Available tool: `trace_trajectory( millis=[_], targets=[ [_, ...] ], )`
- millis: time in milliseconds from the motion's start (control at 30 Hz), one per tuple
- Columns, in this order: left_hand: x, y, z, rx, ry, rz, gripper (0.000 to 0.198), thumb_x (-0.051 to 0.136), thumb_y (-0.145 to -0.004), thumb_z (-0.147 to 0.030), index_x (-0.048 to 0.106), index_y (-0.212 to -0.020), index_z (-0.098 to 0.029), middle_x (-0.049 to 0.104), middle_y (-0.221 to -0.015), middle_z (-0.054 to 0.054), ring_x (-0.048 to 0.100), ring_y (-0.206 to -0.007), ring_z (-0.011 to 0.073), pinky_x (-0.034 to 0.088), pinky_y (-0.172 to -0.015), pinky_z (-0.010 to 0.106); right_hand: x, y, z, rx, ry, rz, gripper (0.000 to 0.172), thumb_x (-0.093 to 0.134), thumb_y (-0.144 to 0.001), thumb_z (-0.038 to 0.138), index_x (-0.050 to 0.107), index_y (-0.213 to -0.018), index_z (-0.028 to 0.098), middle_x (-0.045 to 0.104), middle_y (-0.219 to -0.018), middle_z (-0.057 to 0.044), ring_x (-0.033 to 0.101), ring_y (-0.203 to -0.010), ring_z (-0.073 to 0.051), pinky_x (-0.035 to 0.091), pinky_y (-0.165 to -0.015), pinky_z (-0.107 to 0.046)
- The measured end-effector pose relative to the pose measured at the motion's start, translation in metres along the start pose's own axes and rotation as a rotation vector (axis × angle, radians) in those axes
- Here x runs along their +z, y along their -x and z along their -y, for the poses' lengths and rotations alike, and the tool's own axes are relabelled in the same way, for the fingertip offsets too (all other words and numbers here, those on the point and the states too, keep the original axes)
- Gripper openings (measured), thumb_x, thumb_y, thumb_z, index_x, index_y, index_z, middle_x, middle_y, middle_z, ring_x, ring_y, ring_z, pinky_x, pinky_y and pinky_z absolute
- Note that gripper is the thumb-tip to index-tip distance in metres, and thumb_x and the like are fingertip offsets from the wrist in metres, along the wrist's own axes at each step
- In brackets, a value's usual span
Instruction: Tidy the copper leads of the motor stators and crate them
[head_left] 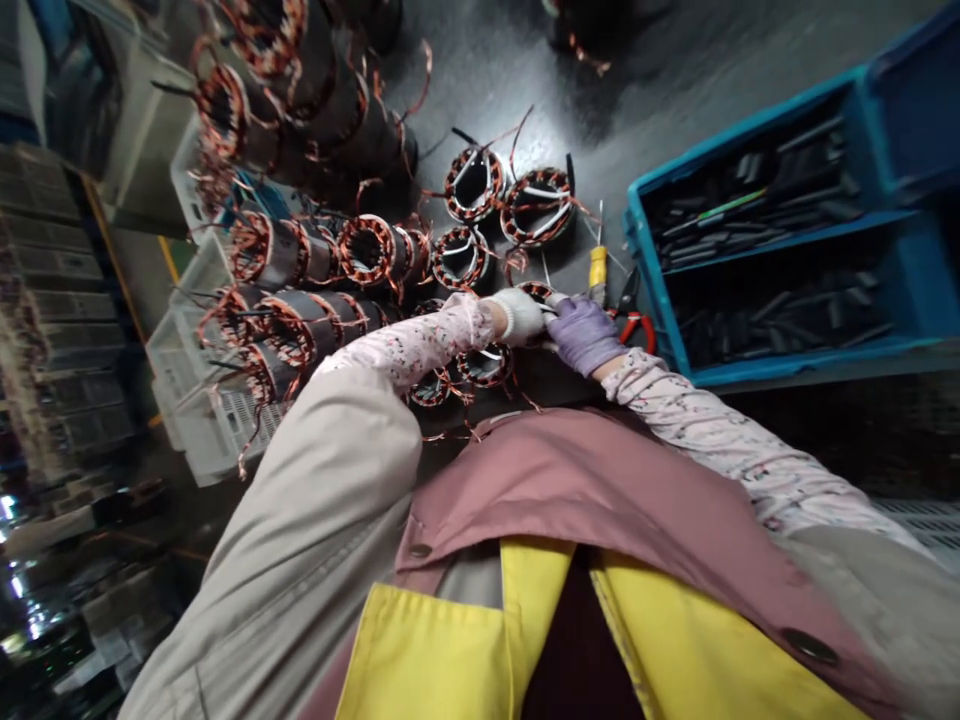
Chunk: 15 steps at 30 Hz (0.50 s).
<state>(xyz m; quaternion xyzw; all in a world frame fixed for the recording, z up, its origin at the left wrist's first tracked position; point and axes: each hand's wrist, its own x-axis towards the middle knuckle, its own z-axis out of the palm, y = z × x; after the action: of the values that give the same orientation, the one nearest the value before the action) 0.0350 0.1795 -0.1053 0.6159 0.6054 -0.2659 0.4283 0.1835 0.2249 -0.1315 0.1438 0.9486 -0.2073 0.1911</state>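
Observation:
A motor stator (535, 290) with copper windings stands in front of me, largely covered by my hands. My left hand (523, 316), in a white knit glove, is closed at its near left rim. From the right, my right hand (586, 335) in a purple glove meets it, fingers pinched together at the rim. Something thin and pale shows between the fingertips, too small to name. Just beyond stand more stators, one with white sleeving and a dark lead (538, 207), another beside it (474, 184) and a third nearer (460, 257).
Right of the hands lie a yellow-handled screwdriver (598, 266) and red-handled pliers (637, 325). A blue divided bin (675, 372) holds dark tube pieces. Many stators lie stacked on the left (296, 325), loose copper leads sticking out, by white plastic crates (180, 385).

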Motion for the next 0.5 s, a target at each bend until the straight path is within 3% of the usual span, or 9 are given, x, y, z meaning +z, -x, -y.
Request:
trace_trajectory(
  millis=[167, 300, 367, 433, 500],
  targets=[
    [-0.001, 0.002, 0.001, -0.080, 0.225, 0.009, 0.017, 0.071, -0.077, -0.032, 0.078, -0.081, -0.017, 0.072, -0.079, 0.006, 0.068, -0.084, 0.0225, 0.048, -0.081, 0.030, 0.001, 0.001, 0.003, 0.011, -0.059, -0.018, 0.047, 0.035, -0.099, 0.018, 0.068, -0.130, 0.009, 0.055, -0.145, -0.021, 0.051, -0.119, -0.035, 0.043, -0.092, -0.046],
    [0.012, 0.013, 0.003, -0.180, 0.495, 0.005, 0.020, 0.065, -0.080, -0.029, 0.076, -0.088, -0.014, 0.069, -0.074, 0.003, 0.061, -0.068, 0.0154, 0.048, -0.066, 0.026, 0.004, 0.004, -0.002, 0.025, -0.075, -0.011, 0.046, 0.036, -0.100, 0.020, 0.067, -0.132, 0.011, 0.055, -0.146, -0.020, 0.050, -0.120, -0.034, 0.043, -0.090, -0.043],
    [0.022, 0.018, 0.002, -0.213, 0.693, -0.051, 0.023, 0.061, -0.082, -0.030, 0.075, -0.091, -0.014, 0.069, -0.075, 0.002, 0.059, -0.065, 0.0133, 0.048, -0.062, 0.025, 0.002, 0.005, -0.004, 0.001, -0.061, 0.017, 0.044, 0.042, -0.099, 0.023, 0.067, -0.133, 0.014, 0.056, -0.145, -0.018, 0.051, -0.120, -0.034, 0.043, -0.091, -0.041],
    [0.030, 0.019, -0.002, -0.265, 0.854, -0.115, 0.021, 0.063, -0.081, -0.029, 0.075, -0.087, -0.013, 0.068, -0.075, 0.003, 0.059, -0.066, 0.0138, 0.048, -0.063, 0.025, -0.002, 0.005, -0.002, -0.006, -0.036, 0.079, 0.043, 0.039, -0.100, 0.022, 0.068, -0.131, 0.015, 0.056, -0.144, -0.019, 0.053, -0.118, -0.033, 0.043, -0.089, -0.040],
    [0.036, 0.019, -0.006, -0.309, 0.876, -0.152, 0.018, 0.067, -0.077, -0.028, 0.076, -0.084, -0.013, 0.068, -0.075, 0.004, 0.061, -0.072, 0.0160, 0.049, -0.068, 0.027, -0.006, 0.003, 0.003, 0.024, -0.008, 0.149, 0.048, 0.030, -0.102, 0.020, 0.068, -0.131, 0.012, 0.052, -0.147, -0.022, 0.055, -0.116, -0.033, 0.044, -0.083, -0.039]
  ],
)
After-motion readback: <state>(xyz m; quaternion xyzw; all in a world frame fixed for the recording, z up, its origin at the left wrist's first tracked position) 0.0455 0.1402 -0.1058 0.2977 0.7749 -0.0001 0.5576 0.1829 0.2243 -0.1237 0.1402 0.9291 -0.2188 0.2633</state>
